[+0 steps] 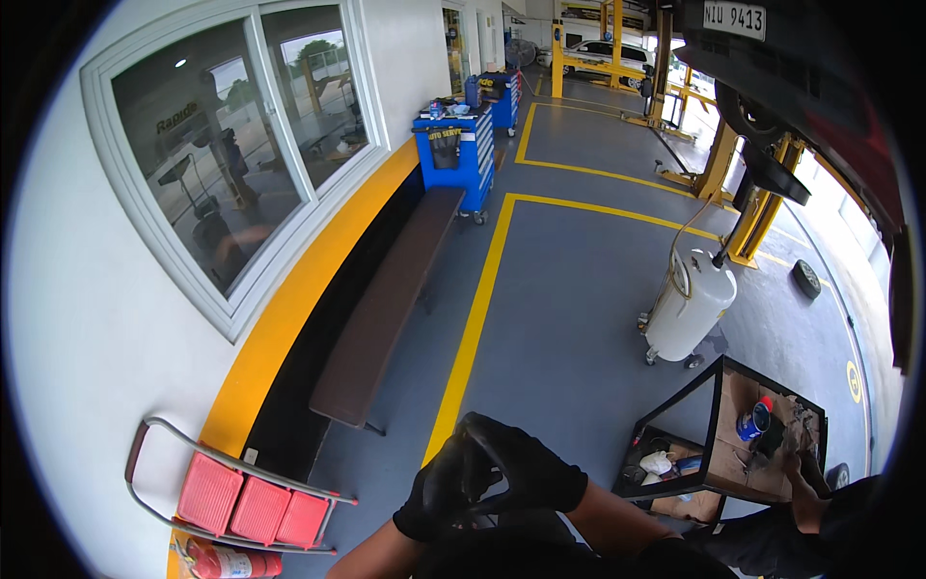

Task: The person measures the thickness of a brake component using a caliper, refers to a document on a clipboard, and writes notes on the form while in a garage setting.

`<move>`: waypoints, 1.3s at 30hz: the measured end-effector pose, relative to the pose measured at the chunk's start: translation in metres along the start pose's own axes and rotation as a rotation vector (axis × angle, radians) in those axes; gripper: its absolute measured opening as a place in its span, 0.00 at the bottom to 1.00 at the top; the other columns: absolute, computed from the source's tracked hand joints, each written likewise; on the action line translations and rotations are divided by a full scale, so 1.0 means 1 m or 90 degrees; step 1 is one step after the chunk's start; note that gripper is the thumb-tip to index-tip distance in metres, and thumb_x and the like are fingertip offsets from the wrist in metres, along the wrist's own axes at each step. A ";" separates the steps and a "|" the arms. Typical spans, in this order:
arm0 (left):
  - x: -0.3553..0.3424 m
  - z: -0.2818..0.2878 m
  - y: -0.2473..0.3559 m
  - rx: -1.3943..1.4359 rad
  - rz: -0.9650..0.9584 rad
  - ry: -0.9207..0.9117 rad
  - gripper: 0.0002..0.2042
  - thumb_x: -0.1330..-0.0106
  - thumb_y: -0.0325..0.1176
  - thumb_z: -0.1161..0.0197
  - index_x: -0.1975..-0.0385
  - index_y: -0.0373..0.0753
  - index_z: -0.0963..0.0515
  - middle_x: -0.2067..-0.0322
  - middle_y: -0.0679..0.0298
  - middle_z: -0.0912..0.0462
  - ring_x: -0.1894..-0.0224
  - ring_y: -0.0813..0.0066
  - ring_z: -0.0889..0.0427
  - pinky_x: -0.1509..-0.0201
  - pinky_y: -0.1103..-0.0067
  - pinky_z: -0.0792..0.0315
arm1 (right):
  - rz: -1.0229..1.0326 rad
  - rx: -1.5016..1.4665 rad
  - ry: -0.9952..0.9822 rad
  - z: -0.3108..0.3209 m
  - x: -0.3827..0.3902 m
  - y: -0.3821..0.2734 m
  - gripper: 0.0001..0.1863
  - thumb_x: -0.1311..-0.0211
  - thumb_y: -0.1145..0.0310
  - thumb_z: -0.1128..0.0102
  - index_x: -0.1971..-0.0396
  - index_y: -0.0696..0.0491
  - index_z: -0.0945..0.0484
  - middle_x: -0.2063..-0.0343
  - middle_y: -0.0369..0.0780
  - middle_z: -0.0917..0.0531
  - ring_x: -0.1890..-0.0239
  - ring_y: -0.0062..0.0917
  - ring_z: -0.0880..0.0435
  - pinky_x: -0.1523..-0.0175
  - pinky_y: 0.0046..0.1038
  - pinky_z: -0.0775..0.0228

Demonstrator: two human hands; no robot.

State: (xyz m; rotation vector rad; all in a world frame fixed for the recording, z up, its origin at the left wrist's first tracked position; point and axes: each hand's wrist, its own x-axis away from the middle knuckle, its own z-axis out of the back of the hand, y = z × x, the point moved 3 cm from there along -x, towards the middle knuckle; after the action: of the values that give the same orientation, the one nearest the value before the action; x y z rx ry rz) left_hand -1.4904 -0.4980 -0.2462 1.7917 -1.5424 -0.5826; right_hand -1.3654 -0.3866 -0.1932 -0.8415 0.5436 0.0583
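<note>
My left hand [449, 487] and my right hand [521, 468], both in black gloves, come together at the lower middle, with fingers curled and touching. What they hold, if anything, is hidden among the dark gloves. To their right stands a black cart [721, 444] bearing cardboard, a blue can [752, 422] and dark items, with a bag on a lower shelf. A co-worker's hand [801, 487] reaches onto the cart's top from the lower right.
A brown bench [376, 318] runs along the left wall toward blue tool chests [463, 164]. A folding step stool [236, 492] and fire extinguisher [231, 560] are lower left. A white wheeled tank [690, 304], yellow lift [723, 164], raised car [825, 116] and tyre [806, 278] stand at right.
</note>
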 end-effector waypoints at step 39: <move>-1.198 0.106 0.304 -0.233 0.043 -0.175 0.16 0.21 0.43 0.50 0.44 0.40 0.29 0.65 0.66 0.25 0.67 0.81 0.24 0.65 0.84 0.26 | -0.115 0.109 0.135 0.592 -0.620 0.808 0.49 0.56 0.60 0.18 0.36 0.60 0.38 0.40 0.53 0.31 0.40 0.49 0.26 0.36 0.39 0.29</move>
State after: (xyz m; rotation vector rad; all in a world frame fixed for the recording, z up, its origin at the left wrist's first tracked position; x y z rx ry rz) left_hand -2.0005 0.6325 -0.2111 1.4213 -1.5471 -1.0388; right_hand -1.8531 0.6842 -0.1365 -0.7300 0.6597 -0.2420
